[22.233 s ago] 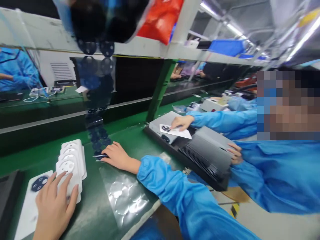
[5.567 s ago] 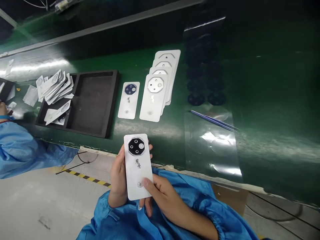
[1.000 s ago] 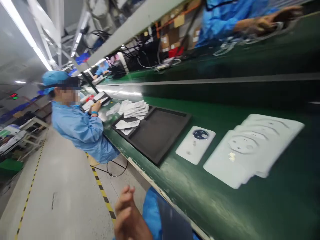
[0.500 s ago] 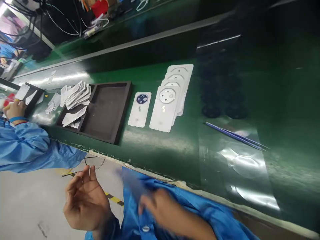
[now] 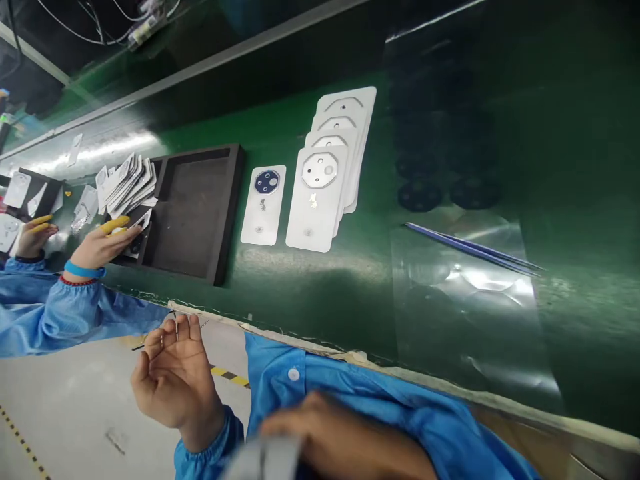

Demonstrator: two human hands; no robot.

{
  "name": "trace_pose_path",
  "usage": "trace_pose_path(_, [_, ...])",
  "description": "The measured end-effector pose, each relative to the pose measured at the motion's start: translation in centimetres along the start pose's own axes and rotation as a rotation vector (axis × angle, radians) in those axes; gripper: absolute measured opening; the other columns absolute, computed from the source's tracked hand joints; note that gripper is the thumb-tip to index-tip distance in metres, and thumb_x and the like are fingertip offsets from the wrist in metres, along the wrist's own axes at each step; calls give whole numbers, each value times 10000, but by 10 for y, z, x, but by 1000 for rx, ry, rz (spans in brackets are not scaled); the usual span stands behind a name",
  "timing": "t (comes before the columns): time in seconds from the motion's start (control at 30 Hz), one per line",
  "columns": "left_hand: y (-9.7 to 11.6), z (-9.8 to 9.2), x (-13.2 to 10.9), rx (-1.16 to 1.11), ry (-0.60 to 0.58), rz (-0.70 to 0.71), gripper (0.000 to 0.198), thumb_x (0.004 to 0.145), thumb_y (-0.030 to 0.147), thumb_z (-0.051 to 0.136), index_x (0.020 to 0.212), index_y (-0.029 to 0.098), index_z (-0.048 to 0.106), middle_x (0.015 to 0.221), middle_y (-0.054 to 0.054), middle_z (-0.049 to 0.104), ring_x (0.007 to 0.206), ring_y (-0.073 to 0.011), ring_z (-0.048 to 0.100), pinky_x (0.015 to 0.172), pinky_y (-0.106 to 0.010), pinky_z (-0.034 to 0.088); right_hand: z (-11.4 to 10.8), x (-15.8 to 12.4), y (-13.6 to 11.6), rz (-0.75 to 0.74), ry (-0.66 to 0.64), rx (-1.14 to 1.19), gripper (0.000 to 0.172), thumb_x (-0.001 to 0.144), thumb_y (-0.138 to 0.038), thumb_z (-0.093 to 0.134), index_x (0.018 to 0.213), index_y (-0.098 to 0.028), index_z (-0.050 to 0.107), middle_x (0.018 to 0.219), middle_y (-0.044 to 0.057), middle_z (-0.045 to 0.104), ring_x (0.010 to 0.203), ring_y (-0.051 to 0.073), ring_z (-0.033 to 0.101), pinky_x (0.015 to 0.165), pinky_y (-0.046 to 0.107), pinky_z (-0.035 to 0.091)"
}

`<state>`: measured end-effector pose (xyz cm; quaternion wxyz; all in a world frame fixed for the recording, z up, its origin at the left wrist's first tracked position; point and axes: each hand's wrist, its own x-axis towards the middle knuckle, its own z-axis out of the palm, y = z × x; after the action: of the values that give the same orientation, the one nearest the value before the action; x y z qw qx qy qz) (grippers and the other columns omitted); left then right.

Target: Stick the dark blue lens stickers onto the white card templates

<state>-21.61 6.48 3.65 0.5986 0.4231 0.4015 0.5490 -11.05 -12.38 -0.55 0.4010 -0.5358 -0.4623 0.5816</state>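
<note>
My left hand (image 5: 177, 380) is raised palm up over the floor in front of the bench edge, its fingers spread and nothing in it. Low in the view, my right hand (image 5: 345, 437) is smeared by motion. It grips a blurred grey-white flat piece (image 5: 265, 459), whose kind I cannot make out. Beyond it on the green bench (image 5: 340, 287) lies a fanned stack of white phone back covers (image 5: 315, 213) with octagonal camera areas. To their left lies a single white phone back cover (image 5: 263, 223) with a dark blue camera area.
Blue tweezers (image 5: 470, 250) lie across a clear plastic sheet (image 5: 465, 333) with dark discs (image 5: 420, 195) at its far end. Left is a black divided tray (image 5: 227, 220) with a pile of white covers (image 5: 127, 183). A co-worker's hand (image 5: 95, 253) reaches over its near corner.
My right hand has drawn the flat piece down towards me. My left palm has turned further up. The co-worker's hand has come to the tray, and the view has shifted.
</note>
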Motion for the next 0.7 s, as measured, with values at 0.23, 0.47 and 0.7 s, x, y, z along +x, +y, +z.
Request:
trace_pose_path(0.23, [0, -11, 13, -19, -63, -69, 245, 832, 435, 560, 851, 211, 655, 891, -5, 631, 987, -173, 631, 1035, -361, 498, 0, -4, 2, 1, -68, -10, 393, 1057, -272, 379, 997, -202, 761, 887, 23, 769, 786, 170, 708, 752, 250, 516])
trace_pose_path(0.47, [-2, -7, 1, 34, -105, -24, 289, 854, 419, 536, 880, 190, 712, 914, -29, 648, 1001, -198, 644, 1004, -392, 526, 0, -5, 0, -32, -51, 58, 361, 1031, -350, 455, 886, -216, 756, 732, 4, 736, 644, 159, 667, 629, 235, 482])
trace_pose_path(0.7, [-5, -7, 6, 84, -107, 115, 324, 860, 405, 492, 887, 196, 737, 900, -14, 680, 987, -196, 656, 975, -375, 540, -2, -5, -2, 98, -46, -38, 391, 1021, -344, 441, 918, -188, 785, 803, 56, 765, 731, 205, 711, 733, 286, 514])
